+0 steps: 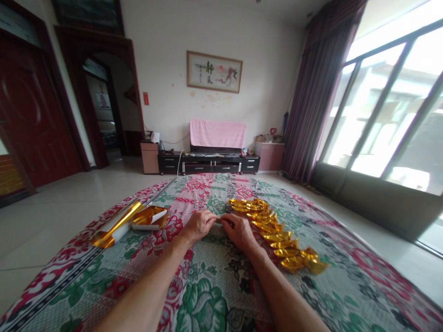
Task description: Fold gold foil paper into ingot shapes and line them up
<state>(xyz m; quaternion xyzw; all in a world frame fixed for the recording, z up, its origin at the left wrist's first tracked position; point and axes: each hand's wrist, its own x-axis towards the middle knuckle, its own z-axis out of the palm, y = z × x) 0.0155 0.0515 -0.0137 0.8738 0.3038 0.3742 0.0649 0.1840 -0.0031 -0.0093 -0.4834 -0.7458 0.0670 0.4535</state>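
My left hand (200, 226) and my right hand (238, 229) meet over the middle of the cloth, fingers pinched. Between their fingertips shows a small bit of gold foil paper (218, 220); the rest of it is hidden by the fingers. To the right of my right hand runs a row of folded gold foil ingots (272, 226), several of them, boat-shaped and shiny. On the left lie a curled roll of gold foil paper (121, 221) with a white back and a smaller stack of curled gold foil sheets (150, 216).
A flowered red, green and white cloth (202, 302) covers the round surface before me. Beyond it stands a low black cabinet (212, 165) with a pink towel (218, 133) above it. A purple curtain (311, 92) and large windows are at the right, a dark red door (34, 106) at the left.
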